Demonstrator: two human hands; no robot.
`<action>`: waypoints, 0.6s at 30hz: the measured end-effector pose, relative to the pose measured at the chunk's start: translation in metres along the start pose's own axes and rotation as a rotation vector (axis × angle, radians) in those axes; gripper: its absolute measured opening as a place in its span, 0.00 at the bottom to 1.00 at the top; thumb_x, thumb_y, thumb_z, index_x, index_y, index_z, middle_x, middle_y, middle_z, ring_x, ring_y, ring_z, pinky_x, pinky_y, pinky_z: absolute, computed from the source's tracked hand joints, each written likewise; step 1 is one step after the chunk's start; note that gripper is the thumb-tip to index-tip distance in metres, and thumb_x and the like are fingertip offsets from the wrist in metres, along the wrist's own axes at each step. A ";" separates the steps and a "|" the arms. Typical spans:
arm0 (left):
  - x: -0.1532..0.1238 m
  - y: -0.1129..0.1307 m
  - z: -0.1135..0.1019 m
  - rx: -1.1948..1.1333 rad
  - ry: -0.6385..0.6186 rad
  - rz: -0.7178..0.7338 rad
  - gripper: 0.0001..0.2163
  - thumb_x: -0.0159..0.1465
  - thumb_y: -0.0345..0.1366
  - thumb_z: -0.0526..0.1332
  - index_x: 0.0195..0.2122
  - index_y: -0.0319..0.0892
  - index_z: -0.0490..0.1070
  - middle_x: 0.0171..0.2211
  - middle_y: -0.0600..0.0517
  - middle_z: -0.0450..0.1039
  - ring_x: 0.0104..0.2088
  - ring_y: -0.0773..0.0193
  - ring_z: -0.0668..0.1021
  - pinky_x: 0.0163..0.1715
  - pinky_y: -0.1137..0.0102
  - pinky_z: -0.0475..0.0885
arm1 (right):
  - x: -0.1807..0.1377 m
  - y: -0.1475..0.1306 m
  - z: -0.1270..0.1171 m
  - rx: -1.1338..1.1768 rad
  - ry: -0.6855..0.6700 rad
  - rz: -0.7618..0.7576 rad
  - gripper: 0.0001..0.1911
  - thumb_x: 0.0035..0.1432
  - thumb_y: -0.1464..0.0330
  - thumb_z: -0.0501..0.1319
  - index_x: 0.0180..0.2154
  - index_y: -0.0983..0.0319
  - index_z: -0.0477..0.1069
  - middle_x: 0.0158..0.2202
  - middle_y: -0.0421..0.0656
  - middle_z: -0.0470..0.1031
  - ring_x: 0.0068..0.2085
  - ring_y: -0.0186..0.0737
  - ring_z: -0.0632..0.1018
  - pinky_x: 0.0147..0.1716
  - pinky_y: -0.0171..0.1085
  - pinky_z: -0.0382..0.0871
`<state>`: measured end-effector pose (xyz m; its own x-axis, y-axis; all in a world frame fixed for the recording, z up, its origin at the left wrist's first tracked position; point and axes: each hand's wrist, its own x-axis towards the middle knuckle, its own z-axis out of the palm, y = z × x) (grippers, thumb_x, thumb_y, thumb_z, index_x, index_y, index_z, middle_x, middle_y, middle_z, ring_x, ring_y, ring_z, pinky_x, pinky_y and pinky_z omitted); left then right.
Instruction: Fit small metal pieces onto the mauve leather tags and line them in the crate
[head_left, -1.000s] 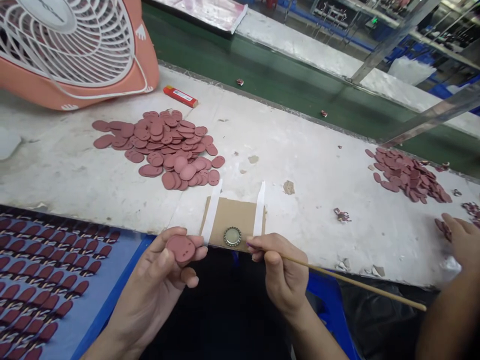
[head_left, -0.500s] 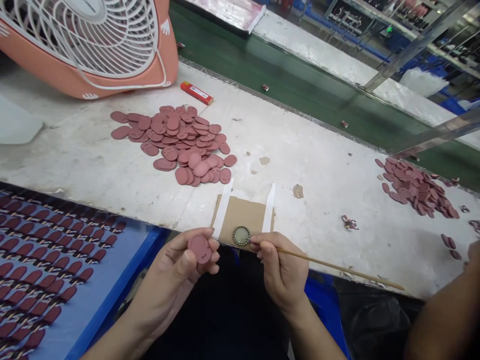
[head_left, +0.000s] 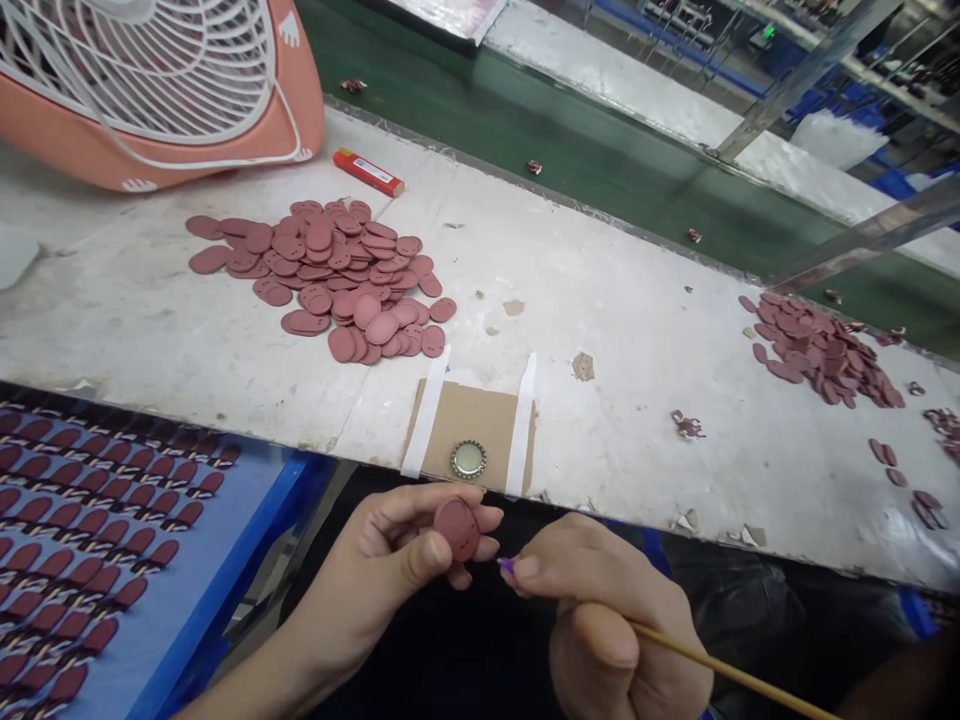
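Between the thumb and fingers of my left hand (head_left: pixel 405 545) is a dark pink oval piece (head_left: pixel 456 529) with small marks on its face. My right hand (head_left: pixel 622 610) grips a thin wooden stick (head_left: pixel 727 667) with a small purple tip (head_left: pixel 508 565). That tip points at the oval piece from the right, a short gap away. Just beyond my hands, a bottle cap (head_left: pixel 469 459) lies with its hollow side up on a cardboard square (head_left: pixel 476 415) taped to the table. What the cap holds is hard to make out.
A big heap of oval pieces (head_left: pixel 352 275) lies on the table, with a smaller heap (head_left: pixel 825 350) at right. An orange fan (head_left: pixel 307 110) and a red box (head_left: pixel 367 172) stand behind. Rows of pieces fill a blue tray (head_left: pixel 169 640) at left. A green belt (head_left: pixel 600 170) runs behind.
My right hand has drawn the stick's tip away from the bottle cap, toward me and beside the oval piece. My left hand has shifted right with the piece, and the view has moved slightly.
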<state>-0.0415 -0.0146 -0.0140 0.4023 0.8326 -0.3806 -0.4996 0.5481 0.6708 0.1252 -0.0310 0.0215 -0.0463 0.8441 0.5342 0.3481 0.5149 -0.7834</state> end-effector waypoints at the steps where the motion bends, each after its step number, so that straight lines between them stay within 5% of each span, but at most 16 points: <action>1: 0.000 -0.001 0.001 0.002 -0.009 -0.004 0.10 0.57 0.42 0.71 0.41 0.52 0.83 0.38 0.51 0.86 0.32 0.64 0.84 0.32 0.78 0.77 | 0.000 -0.001 0.001 0.063 0.004 0.005 0.16 0.76 0.62 0.51 0.41 0.64 0.72 0.30 0.42 0.76 0.28 0.34 0.77 0.26 0.32 0.75; 18: 0.004 0.002 0.008 -0.009 -0.022 0.013 0.09 0.57 0.40 0.71 0.40 0.51 0.83 0.36 0.52 0.86 0.34 0.65 0.84 0.33 0.79 0.77 | 0.007 -0.001 -0.001 0.117 -0.065 0.015 0.13 0.75 0.66 0.53 0.40 0.65 0.72 0.31 0.43 0.76 0.32 0.35 0.79 0.31 0.33 0.77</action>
<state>-0.0349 -0.0108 -0.0085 0.4122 0.8380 -0.3576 -0.5120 0.5377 0.6699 0.1257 -0.0257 0.0260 -0.1040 0.8579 0.5031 0.2377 0.5127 -0.8250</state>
